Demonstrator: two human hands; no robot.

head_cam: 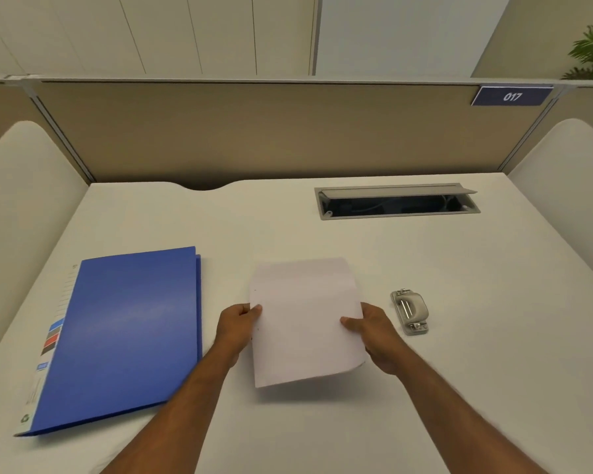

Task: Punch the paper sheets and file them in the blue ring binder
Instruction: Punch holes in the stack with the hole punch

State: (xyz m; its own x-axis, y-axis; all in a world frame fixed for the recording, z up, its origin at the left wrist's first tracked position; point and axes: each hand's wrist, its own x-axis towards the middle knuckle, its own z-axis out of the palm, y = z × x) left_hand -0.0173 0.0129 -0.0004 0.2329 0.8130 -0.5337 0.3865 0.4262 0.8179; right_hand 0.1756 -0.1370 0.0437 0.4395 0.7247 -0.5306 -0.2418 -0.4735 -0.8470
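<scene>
White paper sheets are held just above the middle of the desk, slightly curved. My left hand grips their left edge and my right hand grips their right edge, thumbs on top. Two small dots show near the sheets' left edge. The blue ring binder lies closed and flat to the left, its labelled spine at the far left. A small grey hole punch rests on the desk just right of my right hand, untouched.
The white desk is bounded by a beige partition at the back and white side panels. An open cable tray is set into the desk at the back right. A plant stands beyond the partition at top right.
</scene>
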